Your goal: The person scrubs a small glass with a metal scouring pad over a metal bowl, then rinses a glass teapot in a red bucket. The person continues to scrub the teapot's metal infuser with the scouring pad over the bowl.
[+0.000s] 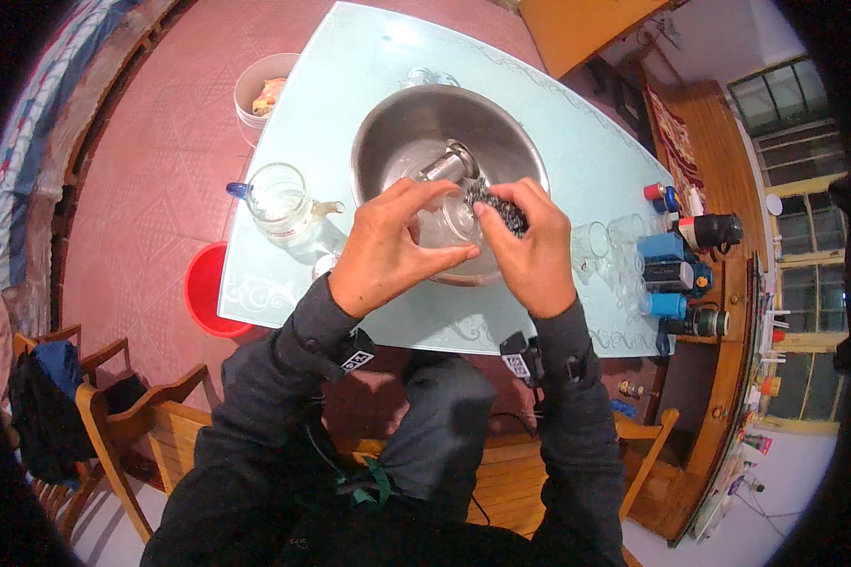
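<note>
My left hand [390,244] grips a clear glass vessel [457,216], its round mouth tipped toward the right. Pinched between the thumb and fingers of my right hand [539,241] is a dark, curly scouring pad [500,207], touching or very close to the vessel's rim. Both hands are over the near part of a large stainless steel basin [376,135]. A shiny metal cylinder [448,164] with a flared end leans inside it. The vessel's lower part is hidden by my left hand.
On the frosted glass table [567,135], a clear glass pitcher [276,198] with a blue handle stands left. Several clear glasses [596,241] are on the right. A red bucket [216,290] and a white bucket [245,106] sit on the floor. A wooden armchair [149,425] is at left.
</note>
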Motion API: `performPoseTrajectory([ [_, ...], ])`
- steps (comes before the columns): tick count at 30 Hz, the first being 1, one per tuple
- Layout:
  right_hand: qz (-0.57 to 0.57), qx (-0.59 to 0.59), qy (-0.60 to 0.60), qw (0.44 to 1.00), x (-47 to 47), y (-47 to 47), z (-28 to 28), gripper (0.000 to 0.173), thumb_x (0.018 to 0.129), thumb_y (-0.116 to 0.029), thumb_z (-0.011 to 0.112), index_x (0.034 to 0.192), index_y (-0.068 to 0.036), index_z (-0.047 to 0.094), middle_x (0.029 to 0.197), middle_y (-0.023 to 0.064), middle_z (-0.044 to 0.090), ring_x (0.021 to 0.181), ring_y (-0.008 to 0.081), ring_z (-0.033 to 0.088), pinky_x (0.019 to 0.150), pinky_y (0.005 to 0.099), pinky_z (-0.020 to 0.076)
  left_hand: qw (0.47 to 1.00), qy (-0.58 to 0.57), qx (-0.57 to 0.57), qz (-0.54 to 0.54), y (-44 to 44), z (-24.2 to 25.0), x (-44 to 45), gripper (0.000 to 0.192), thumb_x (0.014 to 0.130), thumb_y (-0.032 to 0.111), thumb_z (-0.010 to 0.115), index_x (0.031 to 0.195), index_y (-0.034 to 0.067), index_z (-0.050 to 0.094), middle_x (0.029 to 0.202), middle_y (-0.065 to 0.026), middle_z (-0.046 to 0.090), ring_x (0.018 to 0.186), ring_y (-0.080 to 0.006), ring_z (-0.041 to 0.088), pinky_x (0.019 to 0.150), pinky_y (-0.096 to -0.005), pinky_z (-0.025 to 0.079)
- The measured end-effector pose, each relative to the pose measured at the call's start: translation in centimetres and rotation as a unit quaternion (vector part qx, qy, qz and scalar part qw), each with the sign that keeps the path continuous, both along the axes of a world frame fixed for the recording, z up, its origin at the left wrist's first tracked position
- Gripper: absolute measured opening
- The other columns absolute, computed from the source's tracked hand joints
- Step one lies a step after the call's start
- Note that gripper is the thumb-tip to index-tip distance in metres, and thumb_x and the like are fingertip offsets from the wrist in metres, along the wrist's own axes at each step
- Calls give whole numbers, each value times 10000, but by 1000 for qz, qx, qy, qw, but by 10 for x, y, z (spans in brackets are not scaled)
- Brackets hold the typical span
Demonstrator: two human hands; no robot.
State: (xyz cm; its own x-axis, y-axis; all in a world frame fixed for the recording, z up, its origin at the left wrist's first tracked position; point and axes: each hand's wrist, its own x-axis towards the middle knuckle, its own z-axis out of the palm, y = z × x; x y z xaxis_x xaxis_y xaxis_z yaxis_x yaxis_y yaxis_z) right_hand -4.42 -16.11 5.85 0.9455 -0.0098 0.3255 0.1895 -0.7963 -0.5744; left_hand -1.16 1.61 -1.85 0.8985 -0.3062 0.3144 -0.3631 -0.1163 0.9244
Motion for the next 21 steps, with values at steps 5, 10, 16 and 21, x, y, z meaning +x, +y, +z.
performPoseTrajectory([
  [5,61,11,2,998,-4,-1,-2,180,876,-54,760,1015,29,683,948,188,659,932,375,649,814,436,514,1000,20,-5,7,0,2,1,631,755,223,948,1307,49,696,1010,-102,676,686,-134,603,624,-292,526],
  [10,51,23,1,998,-7,-4,-1,186,873,-62,773,1009,33,689,949,188,670,905,371,671,797,424,526,999,7,-22,36,0,5,2,577,778,222,943,1278,63,703,960,-15,676,696,-56,526,585,-239,435],
  [16,-7,135,32,990,-8,0,0,186,929,-70,768,1072,36,712,924,118,685,814,174,662,730,319,515,989,141,-40,0,-2,8,1,554,856,332,892,1267,25,683,876,-38,686,704,-74,544,619,-257,457],
  [21,-6,105,-11,994,1,5,-4,177,926,-59,753,1065,38,703,954,148,687,852,261,686,764,360,527,973,175,-147,-39,-7,6,4,773,872,311,870,1495,5,530,1017,-74,703,752,-77,560,654,-248,476],
])
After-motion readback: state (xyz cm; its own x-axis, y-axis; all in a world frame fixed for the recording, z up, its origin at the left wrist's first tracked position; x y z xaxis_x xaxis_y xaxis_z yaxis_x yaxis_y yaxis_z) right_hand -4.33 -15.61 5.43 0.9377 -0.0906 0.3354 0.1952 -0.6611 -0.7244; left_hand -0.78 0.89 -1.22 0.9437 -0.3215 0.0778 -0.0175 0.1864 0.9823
